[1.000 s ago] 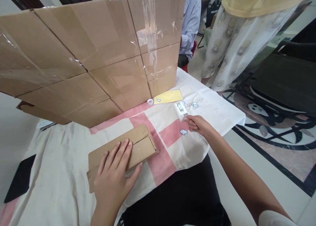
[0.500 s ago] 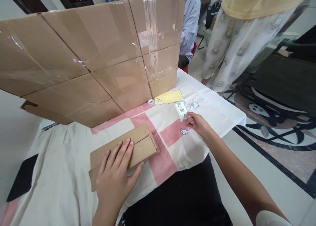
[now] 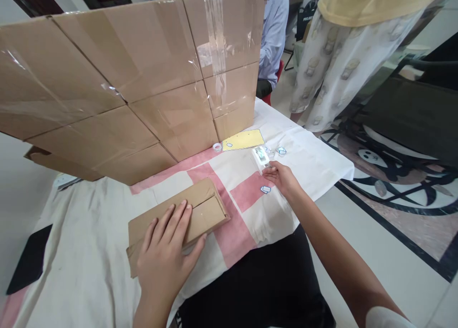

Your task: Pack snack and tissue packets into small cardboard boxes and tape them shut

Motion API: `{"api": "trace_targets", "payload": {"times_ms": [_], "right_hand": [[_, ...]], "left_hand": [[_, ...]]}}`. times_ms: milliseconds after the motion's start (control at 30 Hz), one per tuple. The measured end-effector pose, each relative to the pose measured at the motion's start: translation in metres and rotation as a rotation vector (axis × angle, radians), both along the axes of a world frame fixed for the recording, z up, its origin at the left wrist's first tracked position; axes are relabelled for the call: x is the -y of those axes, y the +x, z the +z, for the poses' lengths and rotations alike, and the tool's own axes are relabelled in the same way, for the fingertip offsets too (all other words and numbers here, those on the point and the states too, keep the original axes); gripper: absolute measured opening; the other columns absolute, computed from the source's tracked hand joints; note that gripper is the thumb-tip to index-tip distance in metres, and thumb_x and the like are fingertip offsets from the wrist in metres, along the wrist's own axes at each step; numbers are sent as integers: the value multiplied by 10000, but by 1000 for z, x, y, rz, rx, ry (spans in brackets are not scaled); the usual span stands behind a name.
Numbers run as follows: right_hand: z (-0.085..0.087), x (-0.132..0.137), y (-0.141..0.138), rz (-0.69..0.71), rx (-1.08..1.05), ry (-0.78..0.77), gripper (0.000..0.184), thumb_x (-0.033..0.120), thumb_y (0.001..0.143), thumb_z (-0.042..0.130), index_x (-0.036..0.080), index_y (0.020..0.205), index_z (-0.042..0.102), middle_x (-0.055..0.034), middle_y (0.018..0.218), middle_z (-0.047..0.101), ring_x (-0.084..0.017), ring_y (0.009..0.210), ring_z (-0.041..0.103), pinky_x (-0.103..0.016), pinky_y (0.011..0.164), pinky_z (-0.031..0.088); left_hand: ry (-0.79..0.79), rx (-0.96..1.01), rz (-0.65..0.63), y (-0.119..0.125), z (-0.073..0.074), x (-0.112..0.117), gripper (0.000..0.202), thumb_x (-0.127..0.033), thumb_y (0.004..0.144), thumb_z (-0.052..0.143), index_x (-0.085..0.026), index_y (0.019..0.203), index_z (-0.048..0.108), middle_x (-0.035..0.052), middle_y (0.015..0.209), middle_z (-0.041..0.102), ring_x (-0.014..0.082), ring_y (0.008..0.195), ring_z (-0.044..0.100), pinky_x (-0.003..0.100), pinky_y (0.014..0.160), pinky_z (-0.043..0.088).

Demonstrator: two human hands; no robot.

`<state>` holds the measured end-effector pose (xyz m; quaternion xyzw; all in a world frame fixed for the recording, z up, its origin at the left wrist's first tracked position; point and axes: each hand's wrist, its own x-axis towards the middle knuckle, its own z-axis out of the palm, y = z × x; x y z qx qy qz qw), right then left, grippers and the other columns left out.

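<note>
My left hand (image 3: 168,247) lies flat on a long brown cardboard box (image 3: 203,208), fingers stretched across its top and thumb along the near side. At the near right edge of a small white box (image 3: 260,157) with a picture on its top, my right hand (image 3: 279,175) pinches with thumb and fingers. The white box appears tilted a little; whether it touches the cloth I cannot tell. Just below that hand, a small blue-edged white sticker-like piece (image 3: 265,189) rests on the cloth.
A tall taped cardboard panel (image 3: 161,70) stands along the far side of the table. Near its right end are a tape roll (image 3: 217,147) and a yellow sheet (image 3: 243,140). A black flat object (image 3: 30,259) lies far left. Two people are beyond the table, one standing (image 3: 322,65).
My right hand has shifted its fingers from a curled pose to a flatter one under the white box's near edge. My left hand stays on the cardboard box. The view has shifted slightly.
</note>
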<state>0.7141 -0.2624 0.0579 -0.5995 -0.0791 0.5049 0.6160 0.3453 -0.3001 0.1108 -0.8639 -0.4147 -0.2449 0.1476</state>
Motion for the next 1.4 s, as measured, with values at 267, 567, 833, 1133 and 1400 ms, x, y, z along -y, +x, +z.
{"api": "trace_targets", "payload": {"times_ms": [267, 567, 833, 1133, 1400], "right_hand": [[0, 6, 7, 126, -14, -52, 173, 250, 917, 624, 150, 780, 655, -121, 748, 748, -218, 658, 734, -314, 632, 626], [0, 14, 6, 219, -14, -82, 248, 288, 973, 621, 115, 806, 684, -121, 737, 729, -190, 587, 705, -260, 495, 564], [-8, 14, 6, 234, 98, -62, 268, 318, 987, 653, 101, 840, 706, -178, 812, 769, -222, 661, 762, -269, 537, 615], [-8, 20, 0, 257, 141, -65, 198, 261, 963, 657, 105, 849, 698, -174, 925, 775, -192, 679, 751, -265, 566, 614], [26, 63, -32, 315, 282, 473, 180, 377, 870, 668, 207, 816, 640, -77, 993, 731, -183, 788, 670, -302, 731, 523]], "left_hand": [[-12, 4, 6, 1, -1, 0, 685, -426, 903, 660, -211, 1529, 480, 72, 1487, 608, 335, 1330, 594, 484, 1152, 383], [-11, 14, -1, 1, 2, -2, 711, -425, 884, 679, -231, 1536, 474, 67, 1475, 618, 333, 1307, 613, 481, 1133, 402], [-36, 9, 10, 3, 2, -2, 713, -431, 883, 677, -218, 1535, 482, 66, 1485, 608, 342, 1296, 620, 495, 1127, 407], [-8, 19, 0, 1, 0, -2, 729, -428, 872, 699, -224, 1536, 477, 62, 1489, 604, 337, 1307, 613, 483, 1148, 393], [-43, 27, -19, 0, 2, -4, 721, -441, 913, 665, -229, 1560, 430, 80, 1516, 580, 344, 1347, 579, 492, 1156, 365]]}}
